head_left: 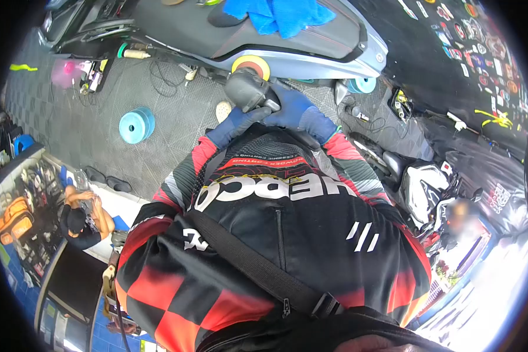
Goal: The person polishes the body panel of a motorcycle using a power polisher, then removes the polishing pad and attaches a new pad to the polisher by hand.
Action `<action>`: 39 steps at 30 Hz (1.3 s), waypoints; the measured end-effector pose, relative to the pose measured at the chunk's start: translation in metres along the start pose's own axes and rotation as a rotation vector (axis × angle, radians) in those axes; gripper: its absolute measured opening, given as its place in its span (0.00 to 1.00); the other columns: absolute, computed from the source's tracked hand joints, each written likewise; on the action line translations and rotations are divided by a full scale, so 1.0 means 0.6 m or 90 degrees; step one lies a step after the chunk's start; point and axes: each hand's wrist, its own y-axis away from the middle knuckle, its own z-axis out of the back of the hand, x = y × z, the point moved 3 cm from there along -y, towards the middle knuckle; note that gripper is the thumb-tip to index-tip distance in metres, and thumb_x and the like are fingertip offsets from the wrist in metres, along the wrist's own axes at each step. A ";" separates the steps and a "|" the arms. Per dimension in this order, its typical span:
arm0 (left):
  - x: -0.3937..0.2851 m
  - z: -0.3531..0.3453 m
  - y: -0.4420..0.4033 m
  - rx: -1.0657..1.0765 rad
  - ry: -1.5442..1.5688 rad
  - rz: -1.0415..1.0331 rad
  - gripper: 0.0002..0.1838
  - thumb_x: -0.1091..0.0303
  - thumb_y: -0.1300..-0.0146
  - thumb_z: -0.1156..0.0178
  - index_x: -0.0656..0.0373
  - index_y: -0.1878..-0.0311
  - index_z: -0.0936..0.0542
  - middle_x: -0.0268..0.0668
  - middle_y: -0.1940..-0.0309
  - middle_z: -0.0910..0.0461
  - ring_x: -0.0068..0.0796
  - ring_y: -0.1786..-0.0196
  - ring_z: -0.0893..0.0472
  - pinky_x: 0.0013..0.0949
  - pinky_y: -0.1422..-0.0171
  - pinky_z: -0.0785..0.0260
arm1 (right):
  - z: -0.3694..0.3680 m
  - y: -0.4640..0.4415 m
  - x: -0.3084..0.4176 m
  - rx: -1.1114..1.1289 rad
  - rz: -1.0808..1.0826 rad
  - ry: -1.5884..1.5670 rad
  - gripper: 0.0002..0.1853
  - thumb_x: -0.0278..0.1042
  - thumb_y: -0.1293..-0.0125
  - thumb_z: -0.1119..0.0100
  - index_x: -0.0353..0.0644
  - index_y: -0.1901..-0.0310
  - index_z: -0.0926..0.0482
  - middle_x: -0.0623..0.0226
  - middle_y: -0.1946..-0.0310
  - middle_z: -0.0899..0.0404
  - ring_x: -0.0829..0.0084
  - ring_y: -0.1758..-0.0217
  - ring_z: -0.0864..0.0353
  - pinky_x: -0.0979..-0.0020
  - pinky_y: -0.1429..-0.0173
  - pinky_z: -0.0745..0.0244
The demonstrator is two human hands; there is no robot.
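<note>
A black power polisher (244, 90) is held in front of my chest. Its round pad (251, 64), yellow with a red ring, is up at the grey-blue side panel (311, 68) of a motorcycle; whether it touches cannot be made out. My left hand (238, 124), in a dark blue glove, is closed on the near left side of the polisher. On the right side, my right hand (301, 114) grips the tool in a matching glove, its fingertips partly hidden. A blue cloth (278, 16) lies on the motorcycle's dark seat (185, 26).
A turquoise cylindrical container (136, 124) stands on the grey mat, another (362, 85) beneath the motorcycle at right. Cables (169, 79) and a bottle (136, 54) lie near the machine. A white-and-black motorcycle (425, 186) is at right. A person (83, 217) sits at lower left.
</note>
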 end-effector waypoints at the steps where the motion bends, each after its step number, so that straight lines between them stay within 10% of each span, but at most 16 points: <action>1: -0.008 -0.020 -0.007 0.007 -0.009 0.001 0.24 0.56 0.41 0.33 0.58 0.45 0.25 0.32 0.54 0.23 0.21 0.53 0.24 0.29 0.49 0.28 | 0.011 0.015 -0.011 -0.010 -0.002 -0.005 0.42 0.53 0.56 0.29 0.40 0.41 0.32 0.46 0.52 0.21 0.49 0.49 0.20 0.56 0.44 0.26; 20: -0.094 -0.405 -0.201 0.180 -0.167 -0.053 0.24 0.56 0.48 0.29 0.57 0.50 0.22 0.34 0.60 0.19 0.23 0.59 0.21 0.31 0.54 0.26 | 0.132 0.301 -0.283 -0.266 -0.062 -0.574 0.32 0.29 0.45 0.36 0.33 0.38 0.36 0.61 0.59 0.21 0.75 0.61 0.18 0.71 0.54 0.20; 39: 0.020 0.011 0.002 0.003 -0.111 0.015 0.24 0.56 0.45 0.29 0.57 0.49 0.22 0.35 0.54 0.20 0.22 0.53 0.23 0.29 0.48 0.28 | -0.056 0.018 -0.034 -0.084 0.008 -0.005 0.42 0.56 0.54 0.31 0.39 0.41 0.33 0.45 0.54 0.21 0.47 0.51 0.20 0.56 0.45 0.26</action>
